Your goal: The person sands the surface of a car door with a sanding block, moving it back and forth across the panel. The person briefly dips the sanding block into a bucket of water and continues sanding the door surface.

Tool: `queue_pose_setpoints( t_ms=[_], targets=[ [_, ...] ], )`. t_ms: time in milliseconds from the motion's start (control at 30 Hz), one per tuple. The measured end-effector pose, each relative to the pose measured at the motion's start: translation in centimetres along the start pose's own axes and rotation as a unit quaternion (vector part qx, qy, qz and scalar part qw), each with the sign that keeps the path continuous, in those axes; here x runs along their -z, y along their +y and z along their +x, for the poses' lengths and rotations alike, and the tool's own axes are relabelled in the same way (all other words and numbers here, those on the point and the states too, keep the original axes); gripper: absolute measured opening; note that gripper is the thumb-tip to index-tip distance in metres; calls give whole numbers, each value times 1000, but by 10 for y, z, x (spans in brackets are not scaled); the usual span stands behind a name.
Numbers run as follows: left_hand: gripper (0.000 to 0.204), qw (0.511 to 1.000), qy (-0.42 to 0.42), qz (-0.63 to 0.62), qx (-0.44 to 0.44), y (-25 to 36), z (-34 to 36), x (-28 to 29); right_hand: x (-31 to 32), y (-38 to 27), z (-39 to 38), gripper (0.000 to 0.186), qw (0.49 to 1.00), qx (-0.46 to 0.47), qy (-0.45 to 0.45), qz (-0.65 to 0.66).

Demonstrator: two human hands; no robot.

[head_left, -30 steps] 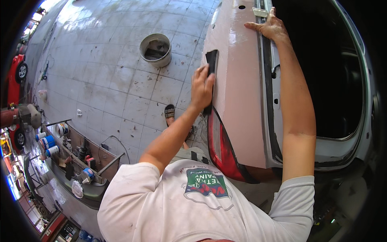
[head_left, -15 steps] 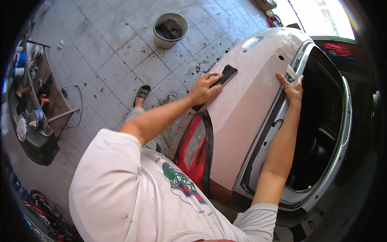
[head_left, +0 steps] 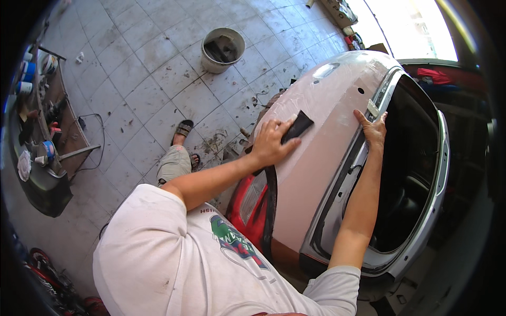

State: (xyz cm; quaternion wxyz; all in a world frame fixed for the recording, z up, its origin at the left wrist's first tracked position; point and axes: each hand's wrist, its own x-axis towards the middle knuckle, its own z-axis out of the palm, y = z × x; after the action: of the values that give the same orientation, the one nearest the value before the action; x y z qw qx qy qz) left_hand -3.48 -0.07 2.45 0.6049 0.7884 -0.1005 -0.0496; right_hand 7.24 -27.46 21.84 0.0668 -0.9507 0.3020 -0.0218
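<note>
My left hand [head_left: 275, 141] presses a folded black sheet of sandpaper [head_left: 298, 127] against the pinkish, primed rear side panel [head_left: 316, 158] of a car body. Its fingers lie over the sheet, whose far end sticks out past them. Whitish streaks and scuffs mark the panel's left part. On the right, my right hand [head_left: 373, 128] grips the grey window frame [head_left: 350, 184], thumb on the panel side and fingers at the opening; some fingers are hidden. A pale block-like piece [head_left: 372, 108] sits on the frame just beyond that hand.
A red and clear tail light [head_left: 253, 203] is nearest my body. On the tiled floor ahead stands a white bucket [head_left: 223, 50] with dark contents. At left are a loose dark bumper [head_left: 45, 195] and a rack [head_left: 79, 131] with cans. A cable [head_left: 101, 142] lies beside it.
My left hand has slid the sandpaper toward me and slightly right along the panel. My right hand keeps its place on the frame. The whole view has shifted a little.
</note>
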Motion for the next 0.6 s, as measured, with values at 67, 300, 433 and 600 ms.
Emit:
queue_pose_setpoints(
  t_ms=[67,300,433,600],
  targets=[
    [70,997,-38,-36,-49,-1,-21,12,4,8,-6,151,1000,-15,4,-9],
    [64,987,13,1,160,-98,164,-44,-5,-27,5,152,1000,22,-19,-1],
    [64,1000,2,-5,6,-41,66,-25,0,6,3,153,1000,-4,-4,-9],
    [65,994,-30,-49,-91,-40,9,2,9,5,-9,152,999,-32,-4,-6]
  ],
)
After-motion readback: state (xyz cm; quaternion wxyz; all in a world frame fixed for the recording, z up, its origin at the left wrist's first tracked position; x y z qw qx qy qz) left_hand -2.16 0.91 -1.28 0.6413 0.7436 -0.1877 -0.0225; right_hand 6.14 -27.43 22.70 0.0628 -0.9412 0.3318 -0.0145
